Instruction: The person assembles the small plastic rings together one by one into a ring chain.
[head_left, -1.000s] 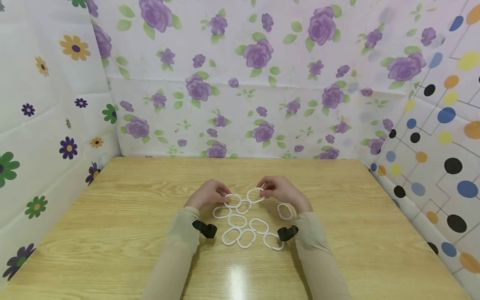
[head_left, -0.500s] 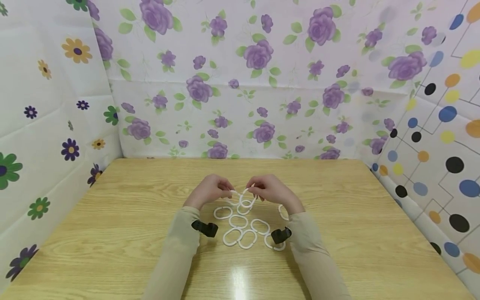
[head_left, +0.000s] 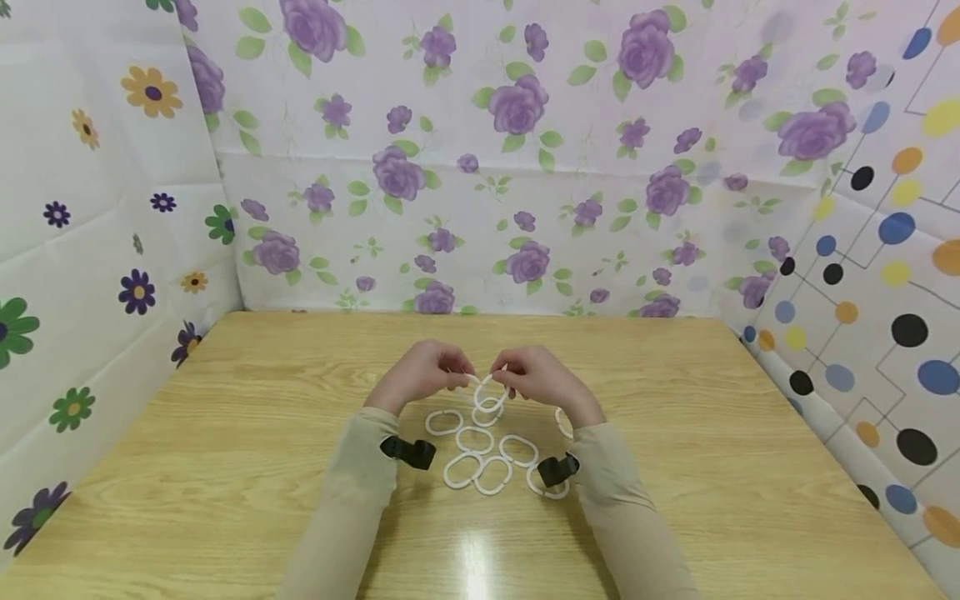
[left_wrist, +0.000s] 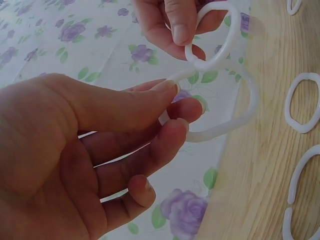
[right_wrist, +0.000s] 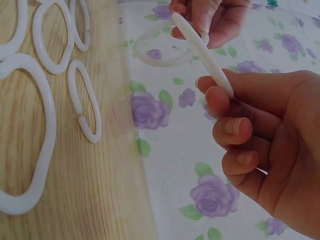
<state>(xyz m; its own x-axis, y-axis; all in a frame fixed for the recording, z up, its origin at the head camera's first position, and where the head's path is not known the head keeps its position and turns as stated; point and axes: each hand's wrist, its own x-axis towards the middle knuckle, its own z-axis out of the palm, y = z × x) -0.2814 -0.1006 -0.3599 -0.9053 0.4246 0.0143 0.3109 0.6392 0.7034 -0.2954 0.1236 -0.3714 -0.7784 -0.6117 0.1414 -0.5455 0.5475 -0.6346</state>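
Above the table (head_left: pixel 225 417), the person's left hand (head_left: pixel 423 371), half closed, pinches a first ring (left_wrist: pixel 217 132); the right hand (head_left: pixel 540 375) likewise pinches a second ring (right_wrist: pixel 202 55). Cannot tell if linked. Loose rings (right_wrist: pixel 50 120) on the table, apparently unjoined. White, smooth, plastic-looking ovals, some split; table wood-grained.

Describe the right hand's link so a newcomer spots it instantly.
Above the wooden table, find the right hand. It pinches the white oval link, held up, unlike the loose links on the table; the other raised link is in the left hand.
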